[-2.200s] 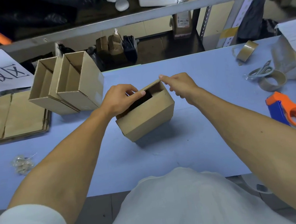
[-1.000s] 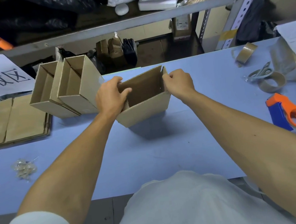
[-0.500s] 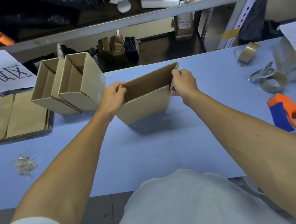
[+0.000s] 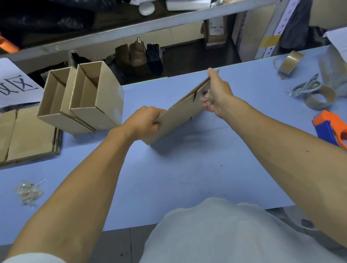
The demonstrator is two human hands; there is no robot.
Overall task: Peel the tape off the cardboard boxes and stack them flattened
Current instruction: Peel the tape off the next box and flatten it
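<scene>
- The left hand (image 4: 144,123) has its fingers curled round the near-left end of the collapsed box (image 4: 179,117), gripping the corrugated edge.
- The right hand (image 4: 218,93) pinches the box's far-right end between thumb and fingers; a crumpled wad of clear tape (image 4: 207,98) sits tucked in its palm.
- The box is held at the table's centre, squeezed almost flat, slanting from 8 o'clock up to 2 o'clock, its lower edge on or just above the blue table (image 4: 172,174); which one cannot be told.
- Risk, as a judgement: the springy cardboard may pop open if either grip loosens, and the sticky wad could catch on the flap and hinder release.
- Plain brown cardboard, matte, with a fluted edge showing; the tape is glossy and wrinkled.
- At 10 o'clock stand two open boxes (image 4: 83,100), still upright, and beyond them the flattened stack (image 4: 25,136).
- Another tape wad (image 4: 28,192) lies at 8 o'clock.
- An orange tape dispenser (image 4: 344,132) sits at 3 o'clock.
</scene>
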